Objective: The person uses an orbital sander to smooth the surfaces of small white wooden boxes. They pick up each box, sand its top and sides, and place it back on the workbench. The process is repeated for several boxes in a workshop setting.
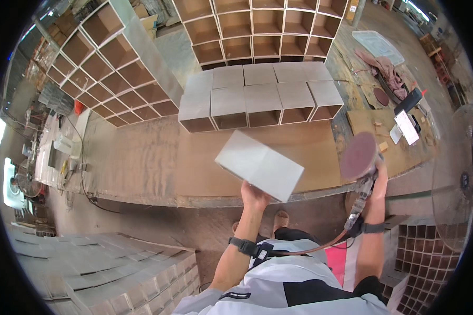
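Observation:
Tilted above the front edge of the workbench [147, 181], a pale grey box [260, 165] rests in my left hand [254, 196]. The fingers go under its near side and are mostly hidden. My right hand [379, 181] is wrapped round a disc sander [358, 156], whose round reddish-brown pad is turned up. A hose [320, 249] runs from the sander's tail across my front. Sander and box are apart. Beyond the box, two rows of similar grey boxes [263, 98] stand on the bench, the near row's open fronts facing me.
Stacks of open-fronted boxes rise at the back left [115, 73] and back centre [263, 29]. At right lie a phone [406, 127], a spare sanding disc [381, 96], a cloth [386, 68] and a clear plastic lid [378, 46]. More stacked boxes [126, 268] flank me on both sides.

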### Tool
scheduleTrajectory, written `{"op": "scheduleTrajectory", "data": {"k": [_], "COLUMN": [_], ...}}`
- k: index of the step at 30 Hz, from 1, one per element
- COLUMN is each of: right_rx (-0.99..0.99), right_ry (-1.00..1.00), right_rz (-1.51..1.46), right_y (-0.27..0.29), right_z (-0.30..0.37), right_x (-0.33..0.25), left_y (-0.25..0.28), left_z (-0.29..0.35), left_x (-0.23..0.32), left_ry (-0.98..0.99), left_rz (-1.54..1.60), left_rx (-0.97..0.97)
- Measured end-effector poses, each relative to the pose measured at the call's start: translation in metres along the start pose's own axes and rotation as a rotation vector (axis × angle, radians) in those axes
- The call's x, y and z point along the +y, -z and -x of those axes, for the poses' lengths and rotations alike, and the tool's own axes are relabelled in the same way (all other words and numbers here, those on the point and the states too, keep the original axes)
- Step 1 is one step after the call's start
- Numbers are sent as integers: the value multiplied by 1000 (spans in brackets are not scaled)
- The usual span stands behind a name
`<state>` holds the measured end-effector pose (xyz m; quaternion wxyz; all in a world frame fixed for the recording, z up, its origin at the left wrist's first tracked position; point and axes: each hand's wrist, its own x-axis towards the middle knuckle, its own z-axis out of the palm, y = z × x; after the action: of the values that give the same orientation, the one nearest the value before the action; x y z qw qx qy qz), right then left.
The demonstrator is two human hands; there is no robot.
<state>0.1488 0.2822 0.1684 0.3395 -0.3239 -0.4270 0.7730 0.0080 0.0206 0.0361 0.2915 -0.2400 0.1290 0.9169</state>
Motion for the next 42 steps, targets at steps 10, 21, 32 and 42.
{"op": "scheduleTrajectory", "data": {"k": [10, 21, 32, 42], "right_rx": [-676, -1068, -955, -929], "right_ry": [463, 841, 733, 773], "right_rz": [1132, 1448, 1584, 1587], "right_y": [-153, -229, -263, -255], "right_z": [21, 71, 48, 53], "right_x": [-30, 100, 121, 120], "left_y": [23, 15, 48, 29], "left_z": [45, -6, -30, -28], "left_x": [60, 29, 31, 24], "left_ry": [-598, -810, -964, -1044], "left_rz": [-1606, -1167, -1807, -1473], "left_rx": [49, -287, -286, -210]}}
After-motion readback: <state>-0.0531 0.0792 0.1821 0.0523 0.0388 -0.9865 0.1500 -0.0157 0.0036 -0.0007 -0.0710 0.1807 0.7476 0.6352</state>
